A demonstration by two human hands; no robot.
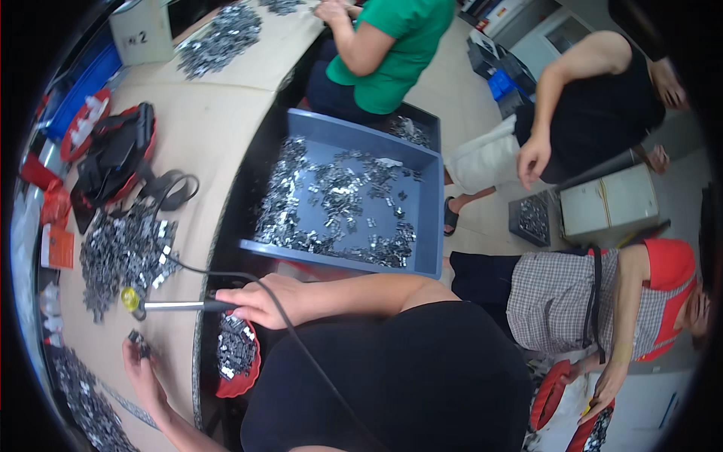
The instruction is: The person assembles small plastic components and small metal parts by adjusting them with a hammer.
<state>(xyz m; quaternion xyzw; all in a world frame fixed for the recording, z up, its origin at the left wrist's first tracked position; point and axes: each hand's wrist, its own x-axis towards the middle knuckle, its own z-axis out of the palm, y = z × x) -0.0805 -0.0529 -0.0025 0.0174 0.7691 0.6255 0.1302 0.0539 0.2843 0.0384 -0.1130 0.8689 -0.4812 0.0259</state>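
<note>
My right hand (265,300) is wrapped round the dark grip of a small hammer (177,306) with a silver shaft and a yellow head. The hammer head is over the tabletop (177,275), beside a pile of small metal pieces (124,252). Lower and to the left, my left hand (147,377) pinches a small dark metal piece (138,343) in its fingertips, a short way from the hammer head. A red basket (239,386) full of similar metal pieces (235,346) stands at the table edge below my right hand.
A large grey bin (433,203) with scattered metal pieces stands beside the table. Black straps (113,162) lie on red baskets at the far left. A black cable (290,328) crosses my right arm. A person in green (399,45) sits beyond; two others stand at right.
</note>
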